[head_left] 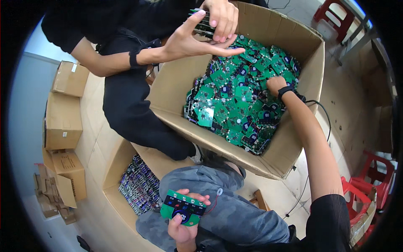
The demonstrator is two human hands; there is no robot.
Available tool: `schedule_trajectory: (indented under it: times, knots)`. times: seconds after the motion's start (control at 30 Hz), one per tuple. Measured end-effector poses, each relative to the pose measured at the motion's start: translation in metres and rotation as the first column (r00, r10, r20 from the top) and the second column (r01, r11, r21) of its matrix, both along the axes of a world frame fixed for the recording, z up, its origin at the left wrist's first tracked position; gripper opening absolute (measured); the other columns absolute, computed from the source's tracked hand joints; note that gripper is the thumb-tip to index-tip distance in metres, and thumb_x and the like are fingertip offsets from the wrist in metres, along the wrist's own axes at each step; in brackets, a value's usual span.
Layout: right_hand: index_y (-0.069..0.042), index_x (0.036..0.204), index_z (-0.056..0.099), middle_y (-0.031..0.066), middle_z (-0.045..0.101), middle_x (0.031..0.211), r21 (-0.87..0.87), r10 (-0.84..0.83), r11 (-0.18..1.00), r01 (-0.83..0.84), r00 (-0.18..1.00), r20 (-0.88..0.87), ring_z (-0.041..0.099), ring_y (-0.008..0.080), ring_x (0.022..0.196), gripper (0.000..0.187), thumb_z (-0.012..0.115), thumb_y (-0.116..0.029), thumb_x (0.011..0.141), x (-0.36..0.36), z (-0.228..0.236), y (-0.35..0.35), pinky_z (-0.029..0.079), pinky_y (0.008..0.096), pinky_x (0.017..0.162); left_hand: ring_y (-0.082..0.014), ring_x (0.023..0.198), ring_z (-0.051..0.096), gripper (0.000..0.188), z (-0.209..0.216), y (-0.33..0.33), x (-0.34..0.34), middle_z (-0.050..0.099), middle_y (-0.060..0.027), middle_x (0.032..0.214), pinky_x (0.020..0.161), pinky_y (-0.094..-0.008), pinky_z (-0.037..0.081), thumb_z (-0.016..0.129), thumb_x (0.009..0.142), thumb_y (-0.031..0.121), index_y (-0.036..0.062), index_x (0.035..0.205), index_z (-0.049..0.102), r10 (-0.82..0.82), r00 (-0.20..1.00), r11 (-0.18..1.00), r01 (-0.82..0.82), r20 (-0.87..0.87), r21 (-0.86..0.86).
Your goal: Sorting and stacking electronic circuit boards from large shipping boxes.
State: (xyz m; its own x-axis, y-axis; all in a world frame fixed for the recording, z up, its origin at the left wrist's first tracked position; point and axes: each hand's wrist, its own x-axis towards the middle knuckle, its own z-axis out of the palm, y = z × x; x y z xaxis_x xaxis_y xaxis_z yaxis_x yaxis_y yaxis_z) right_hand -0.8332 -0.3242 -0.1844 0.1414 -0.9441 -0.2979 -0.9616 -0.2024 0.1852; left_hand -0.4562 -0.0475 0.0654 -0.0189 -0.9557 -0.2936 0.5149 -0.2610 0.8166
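Note:
My left hand (184,231) is closed round a green circuit board (181,210) above my lap, thumb on its face. The board carries a black T-shaped area, and a small round disc (220,192) hangs off it on thin red and dark wires. My right arm stretches into a large cardboard box (310,50), where green circuit boards (235,94) lie in a loose heap. There my right hand (276,86) rests on the boards with its fingers curled; what they grip, if anything, is hidden.
Across from me a co-worker's hands (218,21) hold a stack of boards over the box's far left corner. Between us on the left, a second cardboard box (117,185) contains boards in tight rows. Cartons (65,119) line the left wall; red plastic stools (371,174) stand at right.

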Motion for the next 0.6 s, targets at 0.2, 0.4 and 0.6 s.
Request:
schedule_trajectory:
  times: [0.2, 0.4, 0.6]
  knots:
    - [0.000, 0.073, 0.064, 0.0155, 0.066, 0.078, 0.065, -0.123, 0.992, 0.107, 0.920, 0.373, 0.065, 0.0297, 0.075, 0.016, 0.068, -0.013, 0.064, 0.004, 0.058, -0.007, 0.053, 0.0383, 0.066, -0.0385, 0.101, 0.053, 0.057, 0.003, 0.001, -0.004, 0.049, -0.0251, 0.113, 0.097, -0.0518, 0.034, 0.051, 0.077, 0.030, -0.0031, 0.122, 0.040, 0.019, 0.996, 0.999, -0.022, -0.085, -0.039]
    - [0.003, 0.062, 0.054, 0.0058, 0.052, 0.054, 0.556, -0.553, 0.803, 0.214, 0.618, 0.559, 0.052, 0.0178, 0.044, 0.026, 0.063, -0.020, 0.068, 0.021, 0.150, -0.007, 0.046, 0.0303, 0.041, -0.0358, 0.107, 0.050, 0.054, 0.006, 0.012, -0.004, 0.052, -0.0232, 0.112, 0.102, -0.0503, 0.030, 0.051, 0.076, 0.025, -0.0028, 0.121, 0.042, 0.082, 0.979, 0.994, -0.093, -0.185, -0.056]
    - [-0.004, 0.086, 0.058, -0.0003, 0.053, 0.078, 0.388, -0.391, 0.916, 0.105, 0.457, 0.799, 0.048, 0.0107, 0.076, 0.022, 0.056, -0.024, 0.077, 0.015, 0.202, 0.048, 0.043, 0.0293, 0.062, -0.0311, 0.106, 0.050, 0.051, -0.006, 0.026, 0.004, 0.052, -0.0195, 0.109, 0.101, -0.0495, 0.032, 0.047, 0.078, 0.023, -0.0028, 0.122, 0.040, 0.020, 0.971, 0.995, -0.044, -0.239, -0.095]
